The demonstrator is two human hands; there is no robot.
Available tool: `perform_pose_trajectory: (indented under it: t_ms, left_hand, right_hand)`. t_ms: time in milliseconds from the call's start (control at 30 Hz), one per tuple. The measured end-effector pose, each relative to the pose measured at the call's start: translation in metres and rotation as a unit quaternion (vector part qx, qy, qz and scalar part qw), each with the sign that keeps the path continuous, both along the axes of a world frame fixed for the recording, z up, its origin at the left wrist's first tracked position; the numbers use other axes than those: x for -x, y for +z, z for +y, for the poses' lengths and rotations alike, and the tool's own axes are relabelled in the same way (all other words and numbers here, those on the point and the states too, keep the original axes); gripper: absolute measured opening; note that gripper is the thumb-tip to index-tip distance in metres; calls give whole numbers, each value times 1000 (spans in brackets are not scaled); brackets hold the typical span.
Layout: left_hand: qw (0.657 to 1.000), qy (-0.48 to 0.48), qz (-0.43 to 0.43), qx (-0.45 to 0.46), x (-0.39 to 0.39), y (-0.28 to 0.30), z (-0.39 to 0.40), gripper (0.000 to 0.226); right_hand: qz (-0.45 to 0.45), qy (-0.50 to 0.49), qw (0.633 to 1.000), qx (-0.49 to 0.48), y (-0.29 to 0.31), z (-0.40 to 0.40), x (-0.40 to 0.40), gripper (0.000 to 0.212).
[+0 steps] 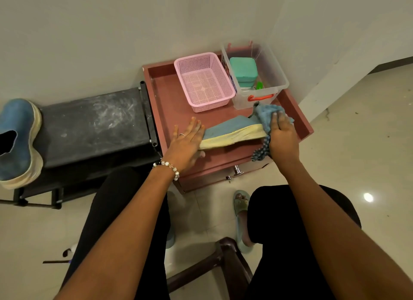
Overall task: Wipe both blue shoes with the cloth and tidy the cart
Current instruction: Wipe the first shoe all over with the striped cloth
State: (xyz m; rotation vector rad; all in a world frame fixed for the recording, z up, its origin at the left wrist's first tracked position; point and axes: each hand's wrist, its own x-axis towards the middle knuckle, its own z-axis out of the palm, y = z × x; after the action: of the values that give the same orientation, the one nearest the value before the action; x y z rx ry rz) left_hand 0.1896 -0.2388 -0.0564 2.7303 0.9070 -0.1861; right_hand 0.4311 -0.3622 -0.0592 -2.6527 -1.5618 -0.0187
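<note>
At frame centre a blue shoe (232,129) lies on its side on the red cart (165,93); the left hand (185,143) presses flat on one end, fingers straight; the right hand (282,135) clutches the blue cloth (267,114) against its other end; the second blue shoe (19,140) sits on the black bench (93,123) at far left

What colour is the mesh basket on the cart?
Pink. The basket shows best in the head view, standing on the reddish cart.

Blue shoe (232,129) w/ cream sole, blue cloth (267,116), pink basket (204,82), reddish-brown cart (169,102).
</note>
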Motion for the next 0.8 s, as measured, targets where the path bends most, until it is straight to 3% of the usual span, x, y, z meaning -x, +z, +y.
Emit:
perform_pose_trajectory:
  t_ms: [67, 133, 267, 367, 500, 700, 800]
  left_hand:
    - [1000, 0, 3, -1, 0, 0, -1, 76]
    - [1000, 3, -5, -6, -1, 0, -1, 76]
    - [999, 28, -21, 16, -1, 3, 0, 77]
    - [999, 27, -25, 35, -1, 4, 4, 77]
    - [998, 23, -41, 43, -3, 5, 9, 74]
    - [997, 22, -46, 55, -5, 5, 12, 73]
    - [998, 13, -34, 49, -4, 3, 12, 74]
  right_hand:
    - [7, -74, 997, 18, -2, -2, 12, 66]
    - [2, -88, 996, 10, -2, 3, 39, 58]
    - [69, 17, 994, 88, -2, 15, 114, 64]
    - [78, 99, 992, 28, 1, 10, 98, 80]
    - [-38, 151, 988, 15, -2, -3, 41, 47]
    - [16, 34, 997, -68, -1, 14, 9, 44]
    - [87, -112, 989, -34, 5, 4, -13, 25]
